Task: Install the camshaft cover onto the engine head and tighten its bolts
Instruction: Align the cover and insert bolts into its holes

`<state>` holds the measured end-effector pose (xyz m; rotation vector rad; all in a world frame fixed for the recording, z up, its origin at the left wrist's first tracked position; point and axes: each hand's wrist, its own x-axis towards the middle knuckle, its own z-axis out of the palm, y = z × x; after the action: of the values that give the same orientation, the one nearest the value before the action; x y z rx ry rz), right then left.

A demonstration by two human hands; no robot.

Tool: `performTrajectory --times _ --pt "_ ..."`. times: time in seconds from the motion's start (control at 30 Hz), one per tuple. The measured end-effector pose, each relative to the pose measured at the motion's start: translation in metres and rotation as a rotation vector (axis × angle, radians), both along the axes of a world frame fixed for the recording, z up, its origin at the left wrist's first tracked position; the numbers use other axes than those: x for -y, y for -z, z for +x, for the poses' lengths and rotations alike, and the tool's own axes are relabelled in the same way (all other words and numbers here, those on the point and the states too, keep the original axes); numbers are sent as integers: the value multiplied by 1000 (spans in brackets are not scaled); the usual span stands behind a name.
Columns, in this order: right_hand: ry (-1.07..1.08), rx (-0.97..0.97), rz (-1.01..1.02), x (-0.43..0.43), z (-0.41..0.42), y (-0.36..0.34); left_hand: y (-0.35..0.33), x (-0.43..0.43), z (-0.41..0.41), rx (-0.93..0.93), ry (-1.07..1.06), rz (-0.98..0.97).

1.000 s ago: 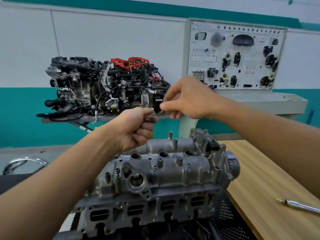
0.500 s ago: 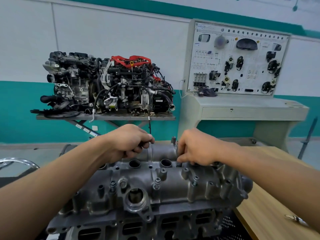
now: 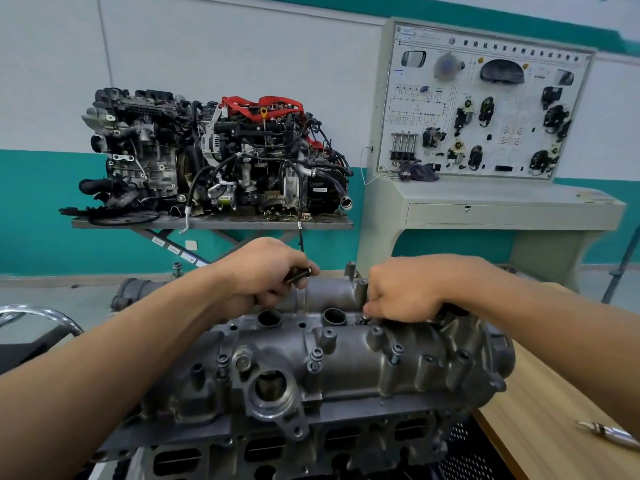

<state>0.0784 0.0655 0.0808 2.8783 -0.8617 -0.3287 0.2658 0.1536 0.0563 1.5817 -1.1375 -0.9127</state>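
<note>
The grey cast camshaft cover (image 3: 346,355) lies on top of the engine head (image 3: 277,445) in front of me, with several bolts standing in its near flange. My left hand (image 3: 263,271) hovers over the cover's far left side, closed around dark bolts (image 3: 298,274) whose ends stick out past the fingers. My right hand (image 3: 405,292) rests on the cover's far middle, fingertips pinched down at a hole beside a round plug well (image 3: 334,317). What the fingertips pinch is hidden.
A wooden table (image 3: 540,393) runs along the right, with a metal tool (image 3: 609,436) lying near its edge. Behind stand a full engine on a lift stand (image 3: 214,157) and a training panel console (image 3: 485,112). A chrome rail (image 3: 34,315) curves at the left.
Both hands dropped from chest height, where they met over the bolts, down to the cover. The right hand went to the far middle; the left stayed closed on the bolts.
</note>
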Motion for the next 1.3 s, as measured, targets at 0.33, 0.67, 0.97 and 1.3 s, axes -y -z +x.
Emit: performTrajectory --times 0.33,0.67,0.97,1.3 --pt "-158 259 134 21 -14 12 21 -6 -1 657 -13 -172" --pt "-147 217 27 21 -12 19 24 -12 -2 750 2 -254" --pt "-171 170 -109 15 -14 21 22 -13 -2 801 40 -170" --pt "-167 231 -12 12 -14 19 22 -20 2 792 5 -166"
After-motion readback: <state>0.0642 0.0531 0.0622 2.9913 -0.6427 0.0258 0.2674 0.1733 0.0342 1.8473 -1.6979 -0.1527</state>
